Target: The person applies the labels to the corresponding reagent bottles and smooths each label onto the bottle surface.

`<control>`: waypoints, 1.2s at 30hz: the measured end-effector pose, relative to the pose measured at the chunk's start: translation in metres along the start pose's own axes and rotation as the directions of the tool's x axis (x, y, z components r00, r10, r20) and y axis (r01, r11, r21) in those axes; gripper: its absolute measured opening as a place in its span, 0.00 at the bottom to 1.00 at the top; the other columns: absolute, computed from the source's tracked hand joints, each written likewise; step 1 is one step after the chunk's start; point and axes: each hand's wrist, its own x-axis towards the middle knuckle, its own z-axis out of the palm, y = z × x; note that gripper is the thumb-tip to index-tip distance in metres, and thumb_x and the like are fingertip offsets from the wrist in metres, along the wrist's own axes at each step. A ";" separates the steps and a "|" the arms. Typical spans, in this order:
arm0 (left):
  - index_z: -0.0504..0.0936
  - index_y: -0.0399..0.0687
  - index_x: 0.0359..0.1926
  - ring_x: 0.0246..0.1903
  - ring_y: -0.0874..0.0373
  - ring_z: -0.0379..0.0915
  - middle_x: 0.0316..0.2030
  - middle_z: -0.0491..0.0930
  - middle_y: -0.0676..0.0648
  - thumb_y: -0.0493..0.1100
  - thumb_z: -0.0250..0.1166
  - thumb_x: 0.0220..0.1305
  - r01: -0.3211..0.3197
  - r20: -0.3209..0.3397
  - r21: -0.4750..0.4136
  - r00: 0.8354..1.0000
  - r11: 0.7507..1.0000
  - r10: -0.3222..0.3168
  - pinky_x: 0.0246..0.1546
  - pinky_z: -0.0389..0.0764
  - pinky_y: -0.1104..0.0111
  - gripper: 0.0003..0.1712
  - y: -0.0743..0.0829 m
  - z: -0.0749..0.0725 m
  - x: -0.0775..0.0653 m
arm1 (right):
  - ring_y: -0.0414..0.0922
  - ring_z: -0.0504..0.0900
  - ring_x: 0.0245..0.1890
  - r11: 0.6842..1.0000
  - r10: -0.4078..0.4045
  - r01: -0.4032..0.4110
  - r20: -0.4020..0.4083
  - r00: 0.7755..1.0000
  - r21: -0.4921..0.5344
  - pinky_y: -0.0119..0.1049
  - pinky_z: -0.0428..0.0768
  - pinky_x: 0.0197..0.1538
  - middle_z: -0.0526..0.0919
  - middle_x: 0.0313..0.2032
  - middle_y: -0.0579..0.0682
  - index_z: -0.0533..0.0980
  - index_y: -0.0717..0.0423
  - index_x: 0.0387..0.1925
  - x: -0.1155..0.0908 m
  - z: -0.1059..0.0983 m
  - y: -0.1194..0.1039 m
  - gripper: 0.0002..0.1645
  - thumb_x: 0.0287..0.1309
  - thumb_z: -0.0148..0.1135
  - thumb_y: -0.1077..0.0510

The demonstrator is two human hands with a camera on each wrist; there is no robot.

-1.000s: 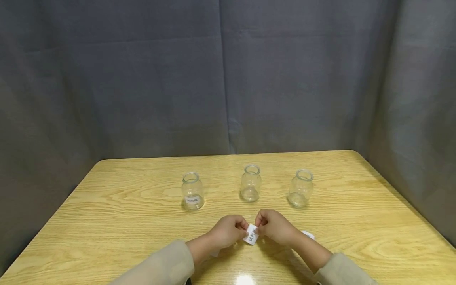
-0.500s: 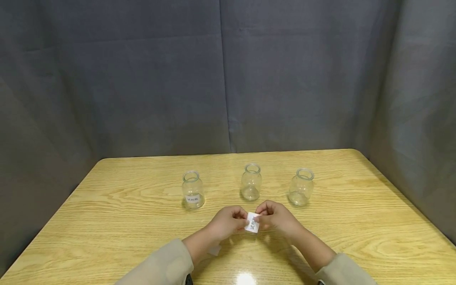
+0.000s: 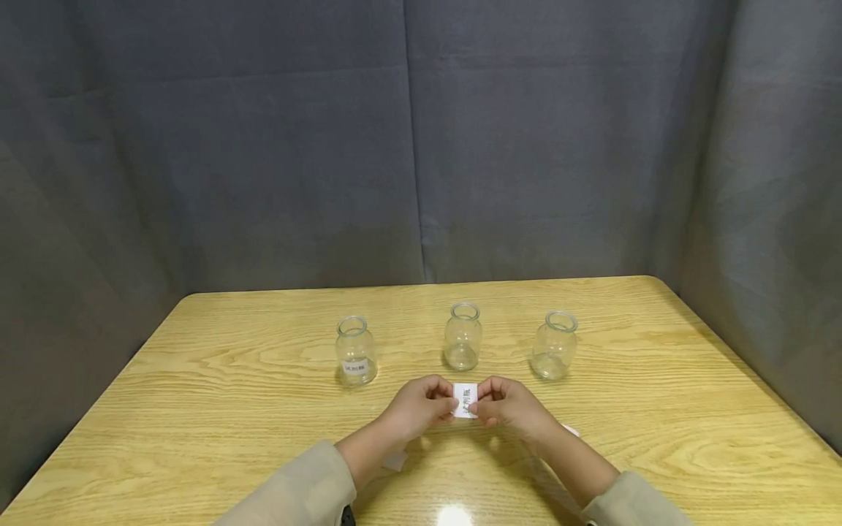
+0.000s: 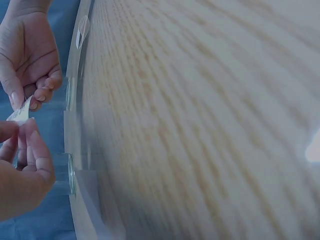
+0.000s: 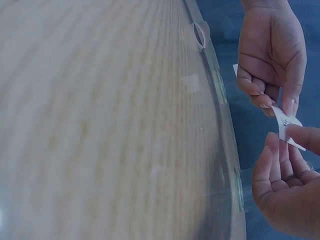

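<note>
Both hands pinch a small white paper label [image 3: 465, 400] with dark characters, held up in front of the middle jar. My left hand [image 3: 416, 408] has its left edge between thumb and forefinger; the right hand [image 3: 511, 406] pinches the opposite edge, its thumb over the writing. In the right wrist view the label [image 5: 287, 125] bends slightly between the fingertips. Three clear glass jars stand upright beyond the hands: a left jar [image 3: 355, 347] bearing a similar white label [image 3: 356, 367], a middle jar [image 3: 463, 337] and a right jar [image 3: 555, 346], these two without labels.
A pale scrap of paper [image 3: 395, 460] lies beside the left forearm. Another white piece [image 3: 571, 430] shows partly behind the right forearm. The wood-grain table [image 3: 230, 380] ends at a dark grey curtain [image 3: 296, 146] at the back.
Both hands have moved forward, away from the body, with the label. The label has turned from tilted to nearly straight. The jars have stayed put.
</note>
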 end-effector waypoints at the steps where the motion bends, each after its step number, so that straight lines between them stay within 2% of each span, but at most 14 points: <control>1: 0.72 0.34 0.32 0.28 0.58 0.71 0.25 0.70 0.48 0.32 0.57 0.56 -0.002 0.010 0.003 1.000 1.000 0.002 0.34 0.75 0.64 0.04 0.000 0.000 0.000 | 0.45 0.71 0.28 1.000 0.001 -0.001 -0.003 1.000 0.001 0.33 0.72 0.33 0.71 0.28 0.51 0.67 0.69 0.31 0.000 0.000 0.000 0.11 0.47 0.58 0.65; 7: 0.71 0.34 0.32 0.27 0.58 0.71 0.24 0.70 0.48 0.32 0.56 0.56 -0.016 0.069 0.018 0.998 1.000 0.015 0.33 0.75 0.63 0.03 0.004 -0.003 -0.004 | 0.42 0.71 0.24 1.000 0.003 -0.003 -0.008 1.000 0.004 0.33 0.71 0.31 0.71 0.24 0.50 0.67 0.65 0.28 0.000 0.000 -0.001 0.09 0.49 0.57 0.63; 18: 0.70 0.33 0.33 0.27 0.57 0.72 0.26 0.71 0.45 0.31 0.54 0.57 -0.006 0.093 -0.029 0.996 1.000 0.008 0.35 0.75 0.61 0.03 0.004 -0.001 -0.004 | 0.42 0.70 0.24 1.000 -0.027 0.027 0.007 1.000 0.006 0.34 0.71 0.31 0.71 0.24 0.48 0.66 0.62 0.26 -0.003 0.000 -0.005 0.08 0.51 0.56 0.63; 27: 0.71 0.35 0.34 0.26 0.57 0.70 0.25 0.71 0.45 0.32 0.55 0.57 0.005 0.155 0.030 0.988 1.000 -0.009 0.33 0.74 0.64 0.04 0.007 -0.002 -0.007 | 0.44 0.71 0.27 0.998 -0.048 0.048 0.017 0.999 -0.027 0.37 0.72 0.34 0.73 0.27 0.50 0.68 0.64 0.29 -0.003 0.000 -0.009 0.09 0.51 0.57 0.61; 31: 0.72 0.36 0.33 0.27 0.57 0.70 0.25 0.71 0.46 0.33 0.57 0.55 -0.002 0.133 0.064 0.991 0.998 -0.007 0.32 0.74 0.65 0.04 0.008 -0.005 -0.007 | 0.45 0.72 0.27 0.998 -0.061 0.061 0.029 0.998 -0.013 0.37 0.72 0.35 0.72 0.27 0.50 0.67 0.64 0.28 -0.005 -0.001 -0.008 0.09 0.50 0.57 0.63; 36: 0.72 0.37 0.33 0.28 0.55 0.70 0.24 0.70 0.47 0.32 0.57 0.55 -0.037 0.108 0.070 0.994 0.997 0.030 0.33 0.73 0.63 0.03 0.009 -0.008 -0.006 | 0.45 0.73 0.28 0.997 -0.075 0.074 0.038 0.996 0.027 0.38 0.72 0.36 0.72 0.28 0.50 0.67 0.65 0.29 -0.006 -0.001 -0.005 0.09 0.48 0.58 0.65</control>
